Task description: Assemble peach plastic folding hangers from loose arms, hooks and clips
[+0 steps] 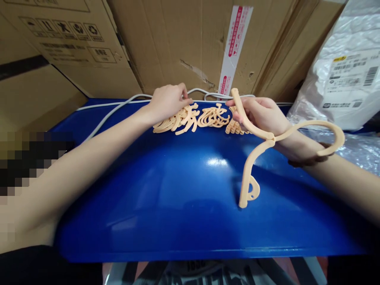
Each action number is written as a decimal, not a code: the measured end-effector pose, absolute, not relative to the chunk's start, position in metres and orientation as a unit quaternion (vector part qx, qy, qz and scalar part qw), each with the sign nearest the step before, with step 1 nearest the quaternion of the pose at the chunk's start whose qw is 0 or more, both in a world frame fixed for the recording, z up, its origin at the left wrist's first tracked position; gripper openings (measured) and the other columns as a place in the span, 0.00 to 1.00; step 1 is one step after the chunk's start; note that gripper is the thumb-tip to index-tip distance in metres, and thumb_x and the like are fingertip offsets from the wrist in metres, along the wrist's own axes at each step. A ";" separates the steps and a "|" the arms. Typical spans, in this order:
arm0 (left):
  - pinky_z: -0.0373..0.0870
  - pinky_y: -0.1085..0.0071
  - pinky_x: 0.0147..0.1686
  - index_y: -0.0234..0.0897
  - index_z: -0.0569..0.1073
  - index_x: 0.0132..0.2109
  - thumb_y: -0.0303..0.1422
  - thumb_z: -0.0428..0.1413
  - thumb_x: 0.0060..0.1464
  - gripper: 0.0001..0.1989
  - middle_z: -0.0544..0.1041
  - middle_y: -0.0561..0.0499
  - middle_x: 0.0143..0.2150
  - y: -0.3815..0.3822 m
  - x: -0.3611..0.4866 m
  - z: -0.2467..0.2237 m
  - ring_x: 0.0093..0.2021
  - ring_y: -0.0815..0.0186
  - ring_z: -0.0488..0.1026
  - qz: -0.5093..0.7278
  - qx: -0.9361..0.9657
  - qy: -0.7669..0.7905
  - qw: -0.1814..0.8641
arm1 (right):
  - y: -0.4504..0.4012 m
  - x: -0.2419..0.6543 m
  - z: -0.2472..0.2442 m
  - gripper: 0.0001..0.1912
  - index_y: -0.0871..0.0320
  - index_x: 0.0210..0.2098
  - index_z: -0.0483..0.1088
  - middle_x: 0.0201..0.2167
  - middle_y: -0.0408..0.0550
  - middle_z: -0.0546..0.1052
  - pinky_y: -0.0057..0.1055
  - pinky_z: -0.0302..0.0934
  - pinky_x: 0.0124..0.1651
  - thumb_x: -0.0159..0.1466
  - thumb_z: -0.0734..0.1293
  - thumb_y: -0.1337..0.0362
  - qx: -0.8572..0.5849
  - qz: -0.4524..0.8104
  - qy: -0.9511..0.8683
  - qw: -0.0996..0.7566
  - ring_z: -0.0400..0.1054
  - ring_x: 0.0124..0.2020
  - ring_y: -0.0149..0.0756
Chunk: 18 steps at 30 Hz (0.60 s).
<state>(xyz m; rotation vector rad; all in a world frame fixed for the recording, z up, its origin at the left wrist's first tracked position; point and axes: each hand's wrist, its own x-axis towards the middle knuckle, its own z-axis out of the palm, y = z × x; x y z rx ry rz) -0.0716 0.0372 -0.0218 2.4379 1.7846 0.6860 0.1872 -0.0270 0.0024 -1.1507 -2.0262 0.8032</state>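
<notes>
A peach plastic folding clothes hanger (252, 152), with two curved arms and a hook, is in my right hand (261, 113). Its hook curls over my right wrist and one arm points down toward the blue table. The fingers of that hand are closed around the other arm, close to a pile of small ribbed pieces (234, 127). At the back of the table my left hand (169, 101) bends over a pile of curved hanger arms (175, 122), fingertips pinched on one at its top edge. Between the hands lies a pile of hanger hooks (212, 117).
A white cable (118, 103) runs along the back of the blue table (178, 190). Cardboard boxes (178, 39) stand right behind it. A white plastic parcel (341, 79) leans at the right, with clear plastic wrap (362, 152) below.
</notes>
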 end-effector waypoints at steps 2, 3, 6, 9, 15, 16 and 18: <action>0.61 0.64 0.43 0.39 0.72 0.48 0.47 0.53 0.58 0.18 0.77 0.47 0.40 0.031 -0.067 -0.022 0.43 0.57 0.70 0.249 0.786 0.565 0.014 | -0.029 0.187 0.004 0.12 0.58 0.41 0.68 0.24 0.44 0.70 0.27 0.52 0.19 0.69 0.55 0.63 -0.463 0.405 -0.691 0.380 0.56 0.18 0.28; 0.61 0.64 0.44 0.39 0.73 0.48 0.47 0.52 0.59 0.19 0.77 0.47 0.43 0.025 -0.063 -0.021 0.45 0.57 0.70 0.265 0.791 0.552 0.019 | -0.030 0.187 0.005 0.10 0.57 0.40 0.67 0.25 0.44 0.71 0.28 0.52 0.20 0.68 0.56 0.64 -0.466 0.438 -0.651 0.410 0.56 0.18 0.28; 0.64 0.63 0.46 0.39 0.77 0.41 0.49 0.46 0.63 0.21 0.78 0.47 0.42 0.005 -0.046 -0.011 0.46 0.58 0.71 0.299 0.803 0.505 0.103 | -0.029 0.188 0.008 0.06 0.54 0.37 0.60 0.31 0.47 0.74 0.29 0.58 0.27 0.68 0.54 0.62 -0.458 0.447 -0.586 0.497 0.60 0.23 0.30; 0.69 0.64 0.41 0.37 0.79 0.36 0.52 0.42 0.64 0.28 0.78 0.47 0.35 -0.015 -0.031 -0.001 0.42 0.58 0.75 0.279 0.788 0.458 0.302 | -0.024 0.191 0.012 0.05 0.52 0.34 0.53 0.38 0.50 0.77 0.33 0.64 0.38 0.68 0.51 0.64 -0.446 0.395 -0.577 0.558 0.67 0.30 0.32; 0.76 0.64 0.43 0.33 0.76 0.44 0.34 0.54 0.60 0.09 0.78 0.44 0.44 -0.019 -0.032 0.004 0.46 0.58 0.77 0.335 0.697 0.386 0.502 | -0.015 0.202 0.022 0.09 0.55 0.31 0.63 0.38 0.52 0.76 0.32 0.64 0.37 0.54 0.68 0.72 -0.426 0.273 -0.643 0.575 0.66 0.30 0.31; 0.76 0.63 0.45 0.33 0.75 0.45 0.31 0.55 0.60 0.09 0.77 0.43 0.46 -0.018 -0.033 0.005 0.49 0.57 0.77 0.350 0.688 0.386 0.505 | -0.014 0.204 0.023 0.08 0.55 0.31 0.65 0.36 0.51 0.76 0.32 0.63 0.36 0.54 0.70 0.70 -0.435 0.225 -0.683 0.542 0.66 0.30 0.32; 0.77 0.62 0.46 0.34 0.73 0.48 0.27 0.55 0.59 0.10 0.76 0.42 0.50 -0.017 -0.034 0.008 0.52 0.55 0.76 0.354 0.681 0.396 0.504 | -0.014 0.206 0.022 0.06 0.56 0.32 0.68 0.35 0.50 0.77 0.33 0.62 0.37 0.58 0.71 0.64 -0.453 0.099 -0.766 0.445 0.68 0.31 0.35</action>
